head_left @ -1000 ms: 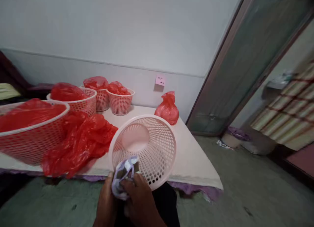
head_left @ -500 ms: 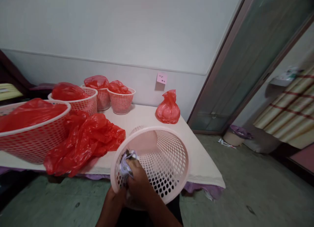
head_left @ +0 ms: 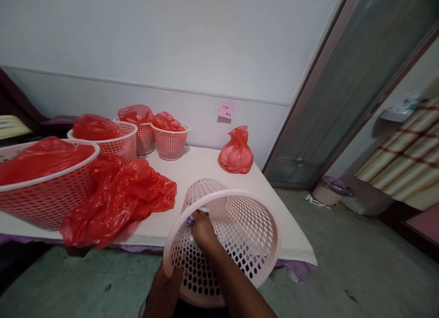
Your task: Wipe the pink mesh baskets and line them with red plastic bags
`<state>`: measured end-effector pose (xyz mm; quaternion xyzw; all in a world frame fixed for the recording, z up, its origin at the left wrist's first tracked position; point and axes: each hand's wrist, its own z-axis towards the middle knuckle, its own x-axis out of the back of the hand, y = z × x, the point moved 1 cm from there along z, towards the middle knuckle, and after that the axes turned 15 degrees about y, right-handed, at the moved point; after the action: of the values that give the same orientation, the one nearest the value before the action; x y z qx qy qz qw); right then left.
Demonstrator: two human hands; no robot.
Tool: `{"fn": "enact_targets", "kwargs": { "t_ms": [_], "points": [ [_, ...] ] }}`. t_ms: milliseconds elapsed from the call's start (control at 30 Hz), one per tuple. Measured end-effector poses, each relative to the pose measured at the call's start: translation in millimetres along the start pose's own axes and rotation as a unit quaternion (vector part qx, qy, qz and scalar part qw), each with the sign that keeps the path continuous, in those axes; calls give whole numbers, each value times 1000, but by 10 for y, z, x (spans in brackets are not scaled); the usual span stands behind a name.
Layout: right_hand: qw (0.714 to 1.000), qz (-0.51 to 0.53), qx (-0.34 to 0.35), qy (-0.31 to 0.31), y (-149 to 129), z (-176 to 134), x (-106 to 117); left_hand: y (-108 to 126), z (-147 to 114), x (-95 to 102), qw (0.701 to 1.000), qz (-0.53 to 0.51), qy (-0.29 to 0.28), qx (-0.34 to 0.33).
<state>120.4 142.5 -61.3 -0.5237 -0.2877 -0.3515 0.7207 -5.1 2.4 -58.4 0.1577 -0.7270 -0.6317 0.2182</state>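
Note:
A pink plastic basket (head_left: 252,212) with mesh sides is tipped with its mouth towards me, partly over the bed's near edge. My left hand (head_left: 168,279) is closed on its lower left rim, the thumb inside. Reaching into the basket, my right hand (head_left: 204,229) is closed on a bunched purple-and-white cloth (head_left: 191,220), pressed to the upper left inner wall. My fingers hide most of the cloth. To the left, a crumpled red plastic bag (head_left: 126,194) lies loose on the white-covered bed (head_left: 199,164).
Several pink baskets with red bags stand at the left, the largest basket (head_left: 44,199) nearest. A tied red bag (head_left: 236,153) sits by the wall under a pink note (head_left: 225,110). A waste bin (head_left: 327,192) stands on the floor at right.
My right hand has moved deeper into the basket with the cloth, up along its inner wall. The basket has shifted slightly right and turned, showing more of its outer side. My left hand stays at the rim.

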Motion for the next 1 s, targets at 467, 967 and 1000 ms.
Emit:
{"fn": "enact_targets", "kwargs": {
  "t_ms": [467,967,1000],
  "points": [
    [962,-81,220,-137,-221,-907,987,351,299,7,999,-10,-15,-32],
    [971,-133,178,-90,-353,-1219,859,988,413,-113,990,16,-72,-119],
    [976,-111,176,-69,-343,-1203,833,989,396,-115,989,12,-72,-126]
  ]
}}
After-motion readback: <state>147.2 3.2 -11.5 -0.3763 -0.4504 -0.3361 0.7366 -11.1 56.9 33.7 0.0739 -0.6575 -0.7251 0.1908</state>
